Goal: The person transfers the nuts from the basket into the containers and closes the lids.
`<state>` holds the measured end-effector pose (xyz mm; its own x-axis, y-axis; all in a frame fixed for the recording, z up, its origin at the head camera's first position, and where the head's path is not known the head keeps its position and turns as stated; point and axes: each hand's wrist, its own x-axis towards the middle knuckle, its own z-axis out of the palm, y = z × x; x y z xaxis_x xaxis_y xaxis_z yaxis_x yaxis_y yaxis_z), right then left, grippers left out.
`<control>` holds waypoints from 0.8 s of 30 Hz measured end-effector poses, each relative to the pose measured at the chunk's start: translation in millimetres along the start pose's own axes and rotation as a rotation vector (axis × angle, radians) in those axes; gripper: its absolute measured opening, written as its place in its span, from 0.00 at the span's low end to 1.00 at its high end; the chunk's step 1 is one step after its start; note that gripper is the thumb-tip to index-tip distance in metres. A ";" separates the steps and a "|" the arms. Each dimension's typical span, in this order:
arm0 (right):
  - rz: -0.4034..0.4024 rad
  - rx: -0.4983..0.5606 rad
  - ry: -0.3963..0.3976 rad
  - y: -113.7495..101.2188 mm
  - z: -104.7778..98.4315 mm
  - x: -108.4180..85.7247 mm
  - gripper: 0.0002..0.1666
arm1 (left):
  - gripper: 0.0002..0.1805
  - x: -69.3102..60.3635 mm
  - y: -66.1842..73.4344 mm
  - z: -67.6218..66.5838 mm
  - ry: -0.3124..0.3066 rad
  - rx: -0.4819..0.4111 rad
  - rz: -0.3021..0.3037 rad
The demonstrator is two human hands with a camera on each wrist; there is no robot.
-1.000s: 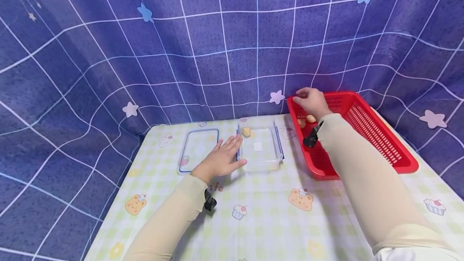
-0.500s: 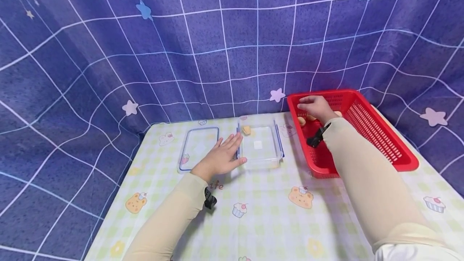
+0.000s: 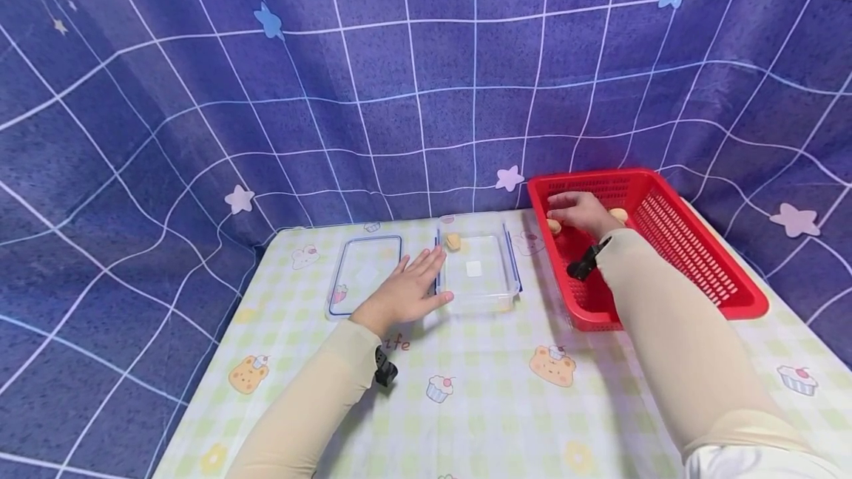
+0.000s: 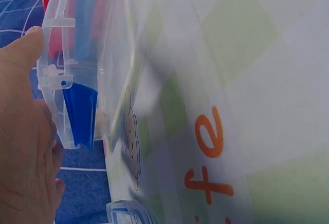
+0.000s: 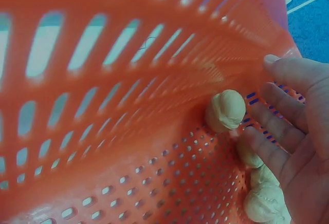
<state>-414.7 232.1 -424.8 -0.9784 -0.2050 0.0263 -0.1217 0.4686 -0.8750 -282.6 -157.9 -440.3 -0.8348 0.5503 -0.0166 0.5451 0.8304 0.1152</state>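
Note:
My left hand (image 3: 404,293) lies with fingers extended against the left side of a clear plastic food container (image 3: 489,293) with blue clips. One small tan walnut-like piece (image 3: 452,242) sits in the container's back left corner. My right hand (image 3: 579,211) is inside the red basket (image 3: 589,320), at its back left. In the right wrist view its fingers are loosely bent and hold nothing. A round seamed walnut-like piece (image 5: 226,110) lies just beyond the fingertips; several more (image 5: 263,202) lie below the hand, partly hidden by it.
A clear lid with a blue seal (image 3: 337,277) lies flat to the left of the container. The basket's perforated walls rise around the right hand. A blue grid-patterned curtain (image 3: 426,117) hangs behind the checked tablecloth (image 3: 492,405).
My right hand has moved from the basket's back left rim down into the basket and slightly right. My left hand and the container have stayed in place.

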 end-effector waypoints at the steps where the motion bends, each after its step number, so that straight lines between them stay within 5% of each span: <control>1: -0.005 0.003 -0.006 1.7 0.2 0.7 0.29 | 0.47 -0.1 0.0 0.2 0.002 -0.002 0.000; 17: -0.061 -0.063 -0.036 14.2 5.8 -1.1 0.26 | 0.47 2.7 -1.8 3.2 0.022 0.010 0.010; 24: -0.022 -0.099 -0.058 12.1 10.0 1.2 0.23 | 0.47 0.8 -1.4 2.1 0.004 -0.004 -0.002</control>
<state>-415.7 229.0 -440.2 -0.9643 -0.2643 0.0148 -0.1621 0.5453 -0.8224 -283.9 -158.4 -442.5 -0.8362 0.5483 -0.0126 0.5432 0.8312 0.1187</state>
